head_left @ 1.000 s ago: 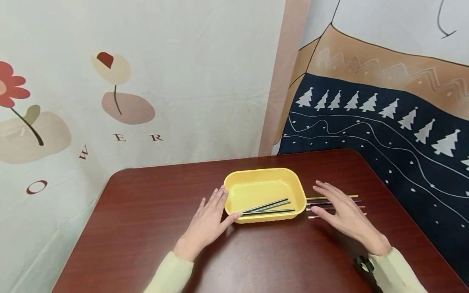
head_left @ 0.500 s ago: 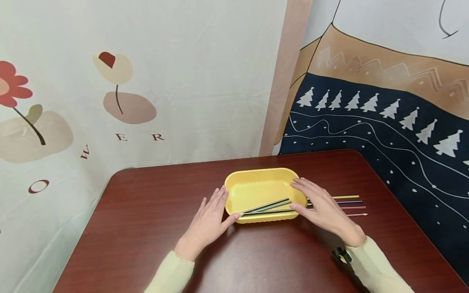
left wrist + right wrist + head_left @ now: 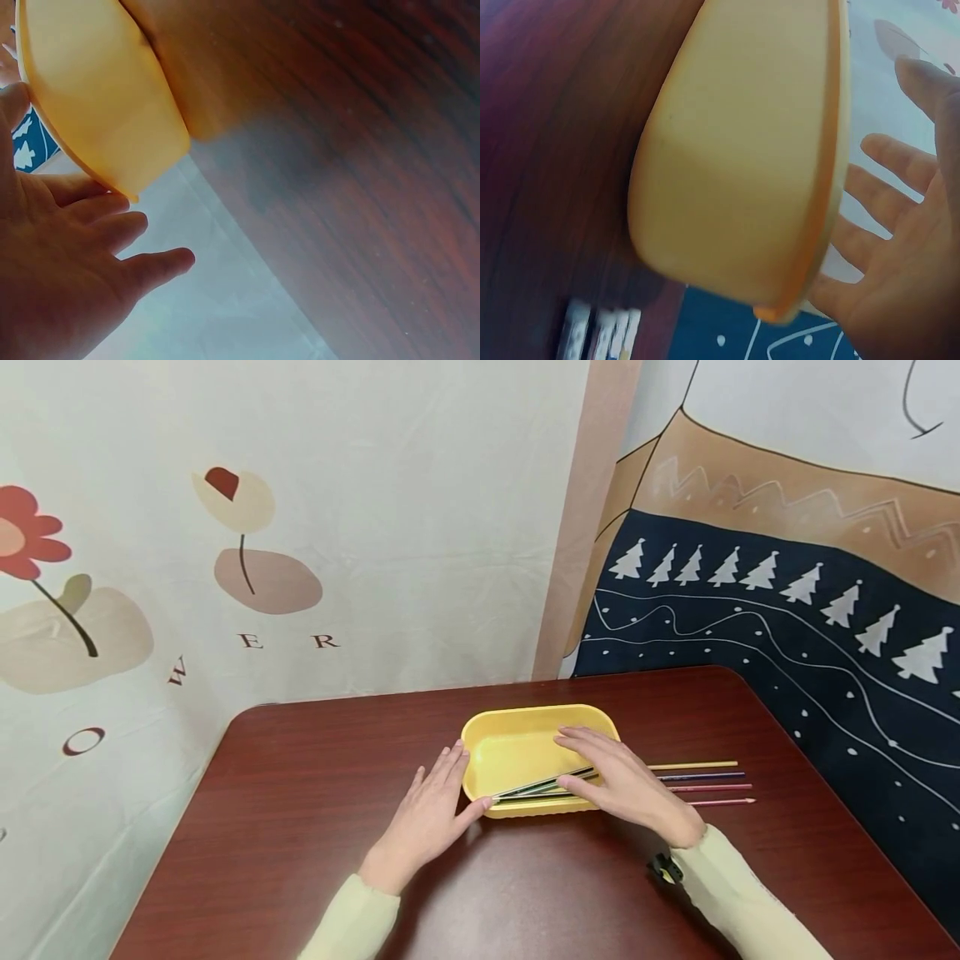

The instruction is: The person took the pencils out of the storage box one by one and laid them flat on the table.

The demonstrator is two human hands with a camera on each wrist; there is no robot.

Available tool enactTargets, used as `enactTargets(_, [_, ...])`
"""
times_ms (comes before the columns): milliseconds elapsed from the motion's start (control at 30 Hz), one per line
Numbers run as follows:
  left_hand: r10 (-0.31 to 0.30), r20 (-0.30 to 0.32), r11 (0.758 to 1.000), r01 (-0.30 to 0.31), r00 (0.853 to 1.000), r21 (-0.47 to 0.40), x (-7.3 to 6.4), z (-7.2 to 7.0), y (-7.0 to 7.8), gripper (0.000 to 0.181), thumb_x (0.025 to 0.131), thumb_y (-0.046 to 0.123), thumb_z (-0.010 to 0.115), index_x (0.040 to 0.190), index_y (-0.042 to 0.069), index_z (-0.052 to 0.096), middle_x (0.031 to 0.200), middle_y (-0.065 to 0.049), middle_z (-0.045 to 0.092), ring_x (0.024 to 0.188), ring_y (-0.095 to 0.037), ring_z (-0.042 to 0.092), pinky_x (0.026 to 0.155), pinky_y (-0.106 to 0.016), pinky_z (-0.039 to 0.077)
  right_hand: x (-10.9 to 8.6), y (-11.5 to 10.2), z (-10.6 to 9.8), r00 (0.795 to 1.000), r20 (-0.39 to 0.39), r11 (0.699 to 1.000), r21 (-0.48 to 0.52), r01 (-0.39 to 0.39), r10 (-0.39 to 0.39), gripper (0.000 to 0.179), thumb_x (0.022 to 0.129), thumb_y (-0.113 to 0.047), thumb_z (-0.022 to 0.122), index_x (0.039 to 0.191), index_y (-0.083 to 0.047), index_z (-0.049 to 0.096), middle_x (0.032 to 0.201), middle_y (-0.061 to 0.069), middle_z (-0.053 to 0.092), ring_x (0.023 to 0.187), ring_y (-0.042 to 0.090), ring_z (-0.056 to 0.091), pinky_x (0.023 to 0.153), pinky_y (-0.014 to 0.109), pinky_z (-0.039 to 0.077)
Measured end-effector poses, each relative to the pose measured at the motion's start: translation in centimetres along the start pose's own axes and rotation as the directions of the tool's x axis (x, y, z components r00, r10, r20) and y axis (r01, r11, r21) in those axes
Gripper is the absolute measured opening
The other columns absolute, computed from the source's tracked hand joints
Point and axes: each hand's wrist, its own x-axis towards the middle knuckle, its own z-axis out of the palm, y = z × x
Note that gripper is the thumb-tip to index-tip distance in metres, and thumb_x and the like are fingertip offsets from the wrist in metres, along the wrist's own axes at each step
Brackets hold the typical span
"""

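A yellow plastic tray (image 3: pixel 517 747) sits on the table with several dark and green pencils (image 3: pixel 536 788) lying along its near side. My left hand (image 3: pixel 420 827) rests at the tray's left end, fingers along the rim and thumb at the near corner. In the left wrist view, the left hand's fingers (image 3: pixel 124 232) are spread beside the tray wall (image 3: pixel 105 97). Over the tray's right side is my right hand (image 3: pixel 626 787), fingers extended and holding nothing. The right wrist view shows the right hand (image 3: pixel 900 240) above the rim, its fingers apart.
Right of the tray, a yellow pencil (image 3: pixel 693 766), a dark blue one, a red one and a pink pencil (image 3: pixel 723 802) lie side by side, partly hidden by the right hand. The brown table (image 3: pixel 315 777) meets printed wall hangings (image 3: pixel 420 527) behind.
My right hand has moved left, from above the pencils on the table to over the tray's right side. The left hand has stayed at the tray's left end.
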Motion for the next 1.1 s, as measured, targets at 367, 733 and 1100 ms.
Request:
enactTargets(367, [0.004, 0.006, 1.0, -0.004, 1.0, -0.013, 0.0, 0.0, 0.0, 0.084, 0.102, 0.058, 0.055, 0.159, -0.001, 0.036, 0.168, -0.014, 0.03, 0.155, -0.034, 0.025, 0.121, -0.062, 0.024, 2.6, -0.4, 1.5, 0.995, 0.1, 0.999, 0.032, 0.005, -0.008, 0.058, 0.096, -0.038, 0.075, 0.146, -0.014, 0.06, 0.149, 0.006, 0.057, 0.142, 0.029, 0.049, 0.116, 0.053, 0.039])
enactTargets(733, [0.009, 0.003, 1.0, -0.009, 1.0, -0.016, -0.1, 0.0, -0.1, 0.084, 0.103, 0.059, 0.053, 0.16, -0.001, 0.035, 0.168, -0.013, 0.028, 0.155, -0.034, 0.025, 0.121, -0.062, 0.025, 4.6, -0.3, 2.5, 0.976, 0.216, 0.998, 0.065, 0.018, -0.032, 0.049, 0.097, -0.029, 0.076, 0.142, -0.013, 0.064, 0.143, 0.006, 0.062, 0.135, 0.027, 0.056, 0.113, 0.05, 0.043])
enactTargets(1100, [0.01, -0.004, 1.0, -0.01, 1.0, -0.024, -0.2, -0.1, -0.1, 0.084, 0.103, 0.058, 0.053, 0.159, -0.001, 0.035, 0.169, -0.013, 0.028, 0.155, -0.034, 0.025, 0.121, -0.062, 0.025, 5.6, 0.2, 3.6, 0.948, 0.314, 0.993, 0.116, 0.023, -0.059, 0.036, 0.095, -0.017, 0.077, 0.13, -0.007, 0.071, 0.124, 0.003, 0.071, 0.115, 0.019, 0.066, 0.1, 0.041, 0.053])
